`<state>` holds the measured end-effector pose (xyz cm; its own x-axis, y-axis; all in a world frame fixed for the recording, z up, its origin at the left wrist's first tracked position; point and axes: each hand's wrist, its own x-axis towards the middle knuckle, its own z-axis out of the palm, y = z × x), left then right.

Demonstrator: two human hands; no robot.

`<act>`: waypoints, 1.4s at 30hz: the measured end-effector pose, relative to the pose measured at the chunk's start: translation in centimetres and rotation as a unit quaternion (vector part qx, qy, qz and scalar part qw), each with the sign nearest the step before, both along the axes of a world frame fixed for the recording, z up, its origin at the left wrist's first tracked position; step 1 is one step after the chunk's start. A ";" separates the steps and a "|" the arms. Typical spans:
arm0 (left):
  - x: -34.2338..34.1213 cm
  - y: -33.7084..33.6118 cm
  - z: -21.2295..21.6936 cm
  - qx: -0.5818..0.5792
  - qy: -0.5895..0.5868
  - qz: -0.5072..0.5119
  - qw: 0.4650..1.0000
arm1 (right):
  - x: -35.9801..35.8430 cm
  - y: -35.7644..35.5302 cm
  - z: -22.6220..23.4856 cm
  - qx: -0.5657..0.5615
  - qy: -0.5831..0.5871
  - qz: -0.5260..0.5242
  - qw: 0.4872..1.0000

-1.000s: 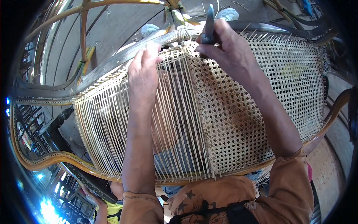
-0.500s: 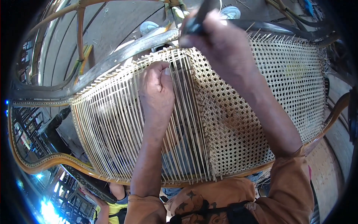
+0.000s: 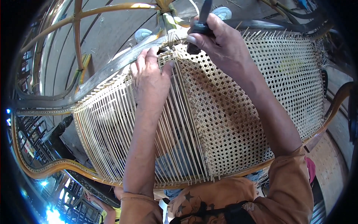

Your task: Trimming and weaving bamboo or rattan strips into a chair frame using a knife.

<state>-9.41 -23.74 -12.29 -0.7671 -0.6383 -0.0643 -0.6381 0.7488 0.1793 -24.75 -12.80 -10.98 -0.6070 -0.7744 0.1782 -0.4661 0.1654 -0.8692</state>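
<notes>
A long cane panel (image 3: 231, 112) lies stretched in a curved wooden frame (image 3: 56, 163) in front of me. Its right part is densely woven with open holes. On the left run long single cane strands (image 3: 112, 127) with gaps between them. My left hand (image 3: 151, 76) rests on the far ends of these strands, thumb apart, fingertips at the dark far rail (image 3: 123, 61). It appears to hold nothing. Raised over the far edge of the woven part, my right hand (image 3: 227, 43) grips a dark knife-like tool (image 3: 204, 16), its upper part pointing away and its lower end showing below my fingers.
Bent bamboo or rattan poles (image 3: 78, 33) stand at the far left. Beyond the far rail is a pair of light shoes (image 3: 143, 34) on the plank floor (image 3: 108, 31). Loose cane ends (image 3: 257, 35) stick up along the far edge. Another person's arm (image 3: 99, 203) shows at lower left.
My left hand has gone from a curled fist over the strands to extended fingers at the far rail. My right hand, blurred before, is now steadier and slightly lower, still gripping the tool.
</notes>
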 end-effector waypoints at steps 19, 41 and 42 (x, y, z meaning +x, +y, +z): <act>2.5 -0.7 0.5 0.156 0.113 0.145 0.970 | 1.7 -1.1 -0.6 0.114 -0.083 0.112 0.984; 7.2 23.7 9.9 0.346 0.122 -0.255 0.895 | 7.8 27.7 6.3 0.145 -0.192 -0.088 0.967; 7.0 23.7 9.5 0.350 0.108 -0.243 0.898 | 8.0 27.3 6.1 0.140 -0.190 -0.085 0.968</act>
